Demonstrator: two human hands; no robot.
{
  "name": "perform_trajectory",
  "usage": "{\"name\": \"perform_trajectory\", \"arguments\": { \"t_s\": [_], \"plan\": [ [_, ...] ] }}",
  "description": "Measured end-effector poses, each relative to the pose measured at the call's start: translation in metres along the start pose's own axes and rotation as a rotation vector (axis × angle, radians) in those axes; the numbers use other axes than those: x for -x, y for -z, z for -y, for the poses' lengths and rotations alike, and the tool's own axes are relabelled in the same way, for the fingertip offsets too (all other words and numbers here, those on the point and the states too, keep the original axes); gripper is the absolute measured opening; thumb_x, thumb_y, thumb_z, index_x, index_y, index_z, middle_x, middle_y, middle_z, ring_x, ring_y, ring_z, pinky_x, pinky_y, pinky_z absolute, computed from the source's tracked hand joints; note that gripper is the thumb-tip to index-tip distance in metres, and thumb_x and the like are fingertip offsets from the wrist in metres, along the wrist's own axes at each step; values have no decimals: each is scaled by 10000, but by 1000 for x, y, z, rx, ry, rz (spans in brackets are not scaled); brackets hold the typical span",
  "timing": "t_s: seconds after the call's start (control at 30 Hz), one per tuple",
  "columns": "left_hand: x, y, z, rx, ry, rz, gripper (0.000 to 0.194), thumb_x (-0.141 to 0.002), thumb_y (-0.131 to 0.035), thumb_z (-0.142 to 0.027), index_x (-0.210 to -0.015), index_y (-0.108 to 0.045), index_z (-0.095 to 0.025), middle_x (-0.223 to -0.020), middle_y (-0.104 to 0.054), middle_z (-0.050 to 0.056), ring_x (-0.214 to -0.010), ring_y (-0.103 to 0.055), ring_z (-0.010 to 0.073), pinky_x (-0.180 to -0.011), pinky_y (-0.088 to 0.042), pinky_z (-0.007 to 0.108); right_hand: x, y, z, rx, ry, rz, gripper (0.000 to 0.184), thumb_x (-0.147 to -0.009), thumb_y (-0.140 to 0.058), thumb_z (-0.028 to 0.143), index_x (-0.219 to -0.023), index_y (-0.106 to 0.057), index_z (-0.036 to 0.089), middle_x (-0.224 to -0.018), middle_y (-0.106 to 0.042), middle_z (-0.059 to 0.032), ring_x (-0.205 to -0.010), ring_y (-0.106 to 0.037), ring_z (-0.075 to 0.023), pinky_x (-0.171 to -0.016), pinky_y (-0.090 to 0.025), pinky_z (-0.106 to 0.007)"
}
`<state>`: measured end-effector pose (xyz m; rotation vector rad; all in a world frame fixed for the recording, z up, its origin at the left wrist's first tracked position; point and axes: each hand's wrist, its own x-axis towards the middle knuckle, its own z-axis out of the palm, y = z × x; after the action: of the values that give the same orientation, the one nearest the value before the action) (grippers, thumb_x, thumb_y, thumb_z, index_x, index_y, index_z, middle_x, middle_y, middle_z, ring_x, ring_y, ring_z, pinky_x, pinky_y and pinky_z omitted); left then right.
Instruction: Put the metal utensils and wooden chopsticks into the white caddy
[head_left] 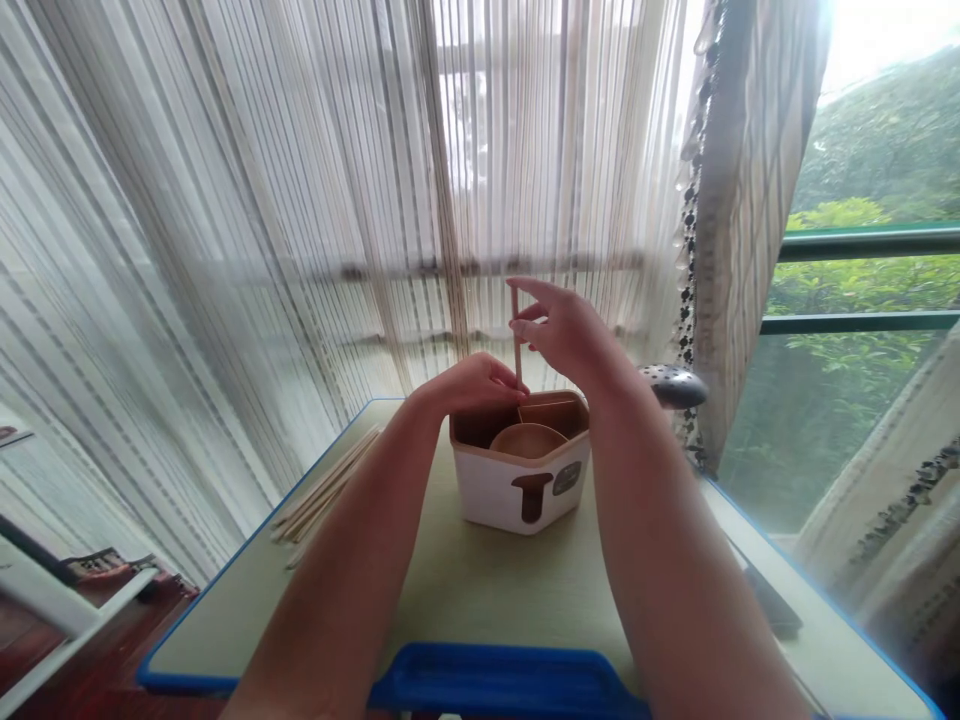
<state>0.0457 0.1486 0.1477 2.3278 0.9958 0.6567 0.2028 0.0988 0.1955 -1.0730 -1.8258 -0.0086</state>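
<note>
A white utensil holder [487, 492] with a brown rim and inner compartments stands on the table. Above its back edge, a light wooden chopstick [517, 355] points straight up. The fingers of my right hand [562, 322] pinch its upper part, with the index finger resting on the top end. My left hand [480, 382] reaches over the holder's left rim, its fingertips closed at the chopstick's lower end. Whether that end is inside a compartment is hidden. To the left, several more chopsticks [330, 487] lie in a loose bundle beside my left forearm.
The pale tabletop [517, 600] has a blue edge. Behind my right forearm shows a dark perforated ladle head [675, 386]. A flat dark object [772, 600] lies at the right, partly hidden by that arm. Sheer curtains [300, 200] hang close behind the table.
</note>
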Motion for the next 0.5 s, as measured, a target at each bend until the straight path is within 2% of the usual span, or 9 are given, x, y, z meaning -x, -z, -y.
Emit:
{"name": "perform_trajectory", "arguments": {
  "t_s": [0.1, 0.2, 0.33, 0.5],
  "plan": [
    [0, -1, 2, 48, -20, 5, 333, -642, -673, -391, -898, -705, -180, -856, -704, 36, -832, -625, 172, -766, -469, 275, 1, 1, 0, 87, 9, -15, 360, -782, -551, 216, -1138, -594, 247, -1015, -642, -43, -877, -587, -180, -795, -466, -343],
    [0, -1, 3, 135, -49, -39, 378, -647, -671, -401, -938, -689, -160, -902, -696, 57, -859, -623, 179, -769, -471, 284, 1, 4, -1, 166, 5, -16, 234, -770, -570, 246, -979, -676, 233, -1081, -623, -46, -967, -567, -203, -852, -442, -347],
    [0, 1, 1, 118, -74, -67, 343, -664, -653, -414, -879, -699, -150, -860, -698, 58, -856, -620, 186, -778, -466, 297, 3, 6, 1, 183, -33, 33, 242, -784, -549, 255, -990, -674, 245, -1048, -641, -40, -969, -574, -203, -846, -444, -330],
    [1, -1, -1, 86, -37, -41, 342, -677, -639, -411, -901, -691, -158, -859, -695, 53, -845, -621, 183, -767, -475, 296, 3, 8, 5, 196, -40, 17, 243, -789, -517, 242, -969, -681, 238, -993, -659, -43, -947, -583, -204, -833, -448, -344]
  ]
}}
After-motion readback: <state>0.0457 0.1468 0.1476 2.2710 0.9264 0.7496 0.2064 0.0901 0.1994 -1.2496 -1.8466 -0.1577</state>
